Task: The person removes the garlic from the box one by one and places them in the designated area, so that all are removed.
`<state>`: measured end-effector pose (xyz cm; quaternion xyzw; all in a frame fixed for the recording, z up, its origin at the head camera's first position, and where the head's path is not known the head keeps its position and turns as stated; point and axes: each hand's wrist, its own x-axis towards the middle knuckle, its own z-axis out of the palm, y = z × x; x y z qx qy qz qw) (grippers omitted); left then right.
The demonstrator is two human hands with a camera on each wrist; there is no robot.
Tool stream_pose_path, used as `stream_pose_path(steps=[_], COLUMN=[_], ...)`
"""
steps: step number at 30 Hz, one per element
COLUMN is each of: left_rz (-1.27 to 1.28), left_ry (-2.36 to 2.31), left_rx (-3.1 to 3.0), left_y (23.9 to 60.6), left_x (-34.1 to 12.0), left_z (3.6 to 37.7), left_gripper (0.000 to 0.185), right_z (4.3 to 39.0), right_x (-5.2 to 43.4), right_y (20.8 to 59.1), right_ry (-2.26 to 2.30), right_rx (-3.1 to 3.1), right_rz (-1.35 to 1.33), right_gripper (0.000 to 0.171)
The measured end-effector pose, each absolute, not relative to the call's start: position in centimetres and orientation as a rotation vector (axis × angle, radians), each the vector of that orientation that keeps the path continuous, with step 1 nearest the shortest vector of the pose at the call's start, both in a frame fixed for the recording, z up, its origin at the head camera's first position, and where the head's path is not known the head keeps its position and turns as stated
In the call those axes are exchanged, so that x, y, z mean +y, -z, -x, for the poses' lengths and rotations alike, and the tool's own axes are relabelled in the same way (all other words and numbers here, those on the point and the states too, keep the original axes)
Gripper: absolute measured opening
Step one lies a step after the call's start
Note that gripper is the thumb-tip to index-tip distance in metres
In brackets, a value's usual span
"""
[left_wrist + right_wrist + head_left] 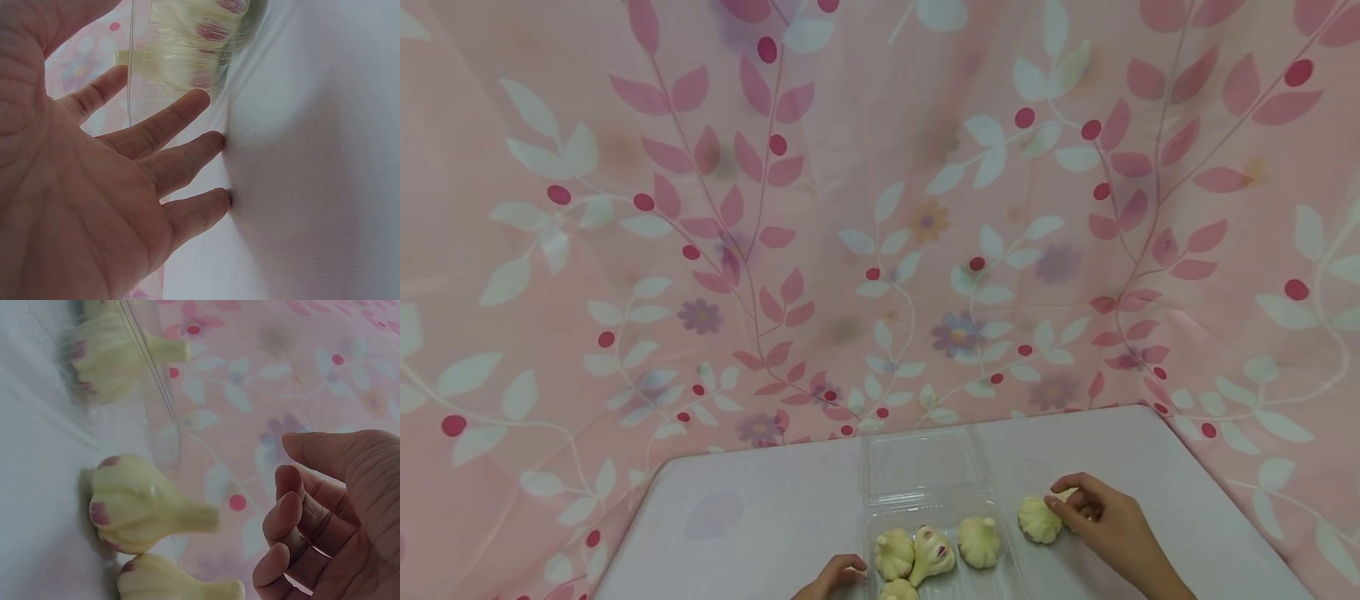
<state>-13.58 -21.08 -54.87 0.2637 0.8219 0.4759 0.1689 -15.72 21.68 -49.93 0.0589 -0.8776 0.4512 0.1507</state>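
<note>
A clear plastic clamshell box (932, 508) lies on the table with its lid (925, 462) folded back. Several pale garlic bulbs sit inside, among them one with purple patches (934, 550) and one at the right side (980, 542). My left hand (835, 575) is by the box's left wall, fingers spread and slightly bent, palm holding nothing. Outside the box on the right stands a garlic bulb (137, 503), with a second garlic bulb (175, 578) close beside it. My right hand (1105, 521) hovers over these two with loosely bent fingers, nothing between them, partly hiding the second bulb in the head view.
The white table (760, 517) has rounded far corners. Behind it and along both sides hangs a pink cloth (880, 208) with printed leaves and flowers, close against the table's far edge. The upturned lid reaches almost to that edge.
</note>
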Motion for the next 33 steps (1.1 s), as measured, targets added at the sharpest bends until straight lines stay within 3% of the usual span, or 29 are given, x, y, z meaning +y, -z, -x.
stream_pose_path(steps=[33], left_rz=[-0.92], left_ry=[-1.435], left_rx=[2.271], left_y=[55.7], left_x=[-21.3], left_z=[14.0], left_gripper=[0.045], right_z=[13.9], right_x=[15.9], right_y=[48.7], right_ry=[-1.562], right_rx=[-2.509], right_rz=[-0.486], right_gripper=[0.014])
